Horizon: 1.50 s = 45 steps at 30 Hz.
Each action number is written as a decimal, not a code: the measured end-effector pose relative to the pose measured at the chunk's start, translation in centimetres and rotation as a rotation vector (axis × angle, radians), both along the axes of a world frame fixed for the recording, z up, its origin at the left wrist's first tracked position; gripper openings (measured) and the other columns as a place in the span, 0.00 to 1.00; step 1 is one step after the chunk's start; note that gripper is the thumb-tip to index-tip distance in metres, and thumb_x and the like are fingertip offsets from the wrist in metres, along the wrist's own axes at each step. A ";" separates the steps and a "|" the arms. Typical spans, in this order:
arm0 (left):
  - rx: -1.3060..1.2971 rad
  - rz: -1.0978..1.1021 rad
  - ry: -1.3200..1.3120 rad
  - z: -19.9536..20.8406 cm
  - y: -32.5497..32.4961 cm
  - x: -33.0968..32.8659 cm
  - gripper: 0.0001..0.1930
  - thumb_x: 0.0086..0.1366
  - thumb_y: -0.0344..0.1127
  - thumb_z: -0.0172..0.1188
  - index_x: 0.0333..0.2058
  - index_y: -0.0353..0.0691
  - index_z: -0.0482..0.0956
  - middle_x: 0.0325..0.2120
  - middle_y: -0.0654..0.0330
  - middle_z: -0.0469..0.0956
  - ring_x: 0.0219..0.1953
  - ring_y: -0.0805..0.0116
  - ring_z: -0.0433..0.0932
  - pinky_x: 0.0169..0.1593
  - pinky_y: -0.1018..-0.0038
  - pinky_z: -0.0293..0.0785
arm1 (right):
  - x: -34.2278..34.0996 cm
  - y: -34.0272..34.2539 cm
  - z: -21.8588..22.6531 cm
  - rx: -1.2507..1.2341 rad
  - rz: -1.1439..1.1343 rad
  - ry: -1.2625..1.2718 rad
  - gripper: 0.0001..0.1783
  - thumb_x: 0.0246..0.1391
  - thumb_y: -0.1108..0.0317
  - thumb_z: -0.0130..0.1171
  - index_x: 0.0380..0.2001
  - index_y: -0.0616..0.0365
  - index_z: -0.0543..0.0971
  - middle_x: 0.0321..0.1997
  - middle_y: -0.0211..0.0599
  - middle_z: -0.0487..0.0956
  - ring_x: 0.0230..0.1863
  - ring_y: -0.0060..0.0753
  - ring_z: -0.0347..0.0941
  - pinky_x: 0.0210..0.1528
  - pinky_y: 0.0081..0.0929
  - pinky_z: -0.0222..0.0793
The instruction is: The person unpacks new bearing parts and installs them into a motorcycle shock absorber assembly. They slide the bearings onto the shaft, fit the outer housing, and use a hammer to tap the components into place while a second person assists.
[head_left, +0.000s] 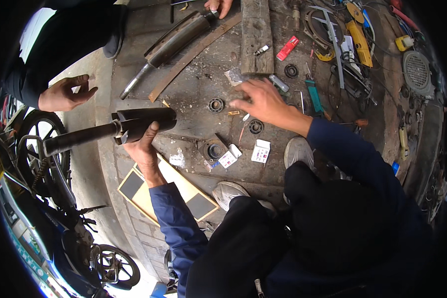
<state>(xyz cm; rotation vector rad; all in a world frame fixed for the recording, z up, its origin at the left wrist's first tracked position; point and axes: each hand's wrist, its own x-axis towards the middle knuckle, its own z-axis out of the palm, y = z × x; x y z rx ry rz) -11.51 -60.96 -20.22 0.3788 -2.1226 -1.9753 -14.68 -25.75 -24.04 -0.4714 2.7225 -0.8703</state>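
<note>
My left hand [145, 145] is closed around the finned end of a dark metal rotor shaft [149, 119], whose bare round end points left. Fingers apart and apparently empty, my right hand [267, 102] reaches over the ground beside a ball bearing [210, 105]. Below it lies a second bearing [251, 127], near a small white box [260, 151]. Another bearing [210, 150] sits by an opened white box [228, 159]. A silver cylinder [279, 83] lies just beyond my right hand, partly covered by it.
Another person's hand [69, 93] hovers at left; a second hand [219, 7] touches a larger shaft [179, 40]. Around lie a wooden plank [257, 35], metal strip [196, 55], wooden tray [164, 171], caliper [335, 44] and yellow grinder [360, 43]. Motorcycles [59, 198] stand left.
</note>
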 end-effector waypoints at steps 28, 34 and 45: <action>0.651 0.220 -0.546 -3.4 -10.5 2.4 0.08 0.67 0.33 0.67 0.42 0.39 0.80 0.36 0.59 0.83 0.39 0.56 0.84 0.52 0.52 0.83 | 8.2 17.9 3.2 -0.091 -0.729 -0.222 0.20 0.65 0.62 0.65 0.51 0.69 0.82 0.36 0.51 0.87 0.38 0.44 0.87 0.41 0.41 0.79; 0.571 0.271 -0.739 -8.3 -10.4 1.2 0.12 0.63 0.40 0.69 0.42 0.45 0.82 0.37 0.60 0.85 0.40 0.55 0.85 0.49 0.50 0.83 | 10.5 20.2 4.7 -0.023 -0.794 -0.292 0.28 0.65 0.58 0.66 0.58 0.71 0.78 0.36 0.57 0.85 0.41 0.51 0.86 0.44 0.47 0.77; 0.147 0.053 -1.025 -7.9 -10.6 -1.9 0.21 0.59 0.63 0.73 0.46 0.64 0.83 0.38 0.72 0.81 0.36 0.73 0.74 0.39 0.68 0.65 | 16.6 23.0 5.0 0.019 -0.885 -0.256 0.24 0.66 0.61 0.63 0.58 0.66 0.78 0.39 0.59 0.87 0.42 0.55 0.87 0.44 0.45 0.79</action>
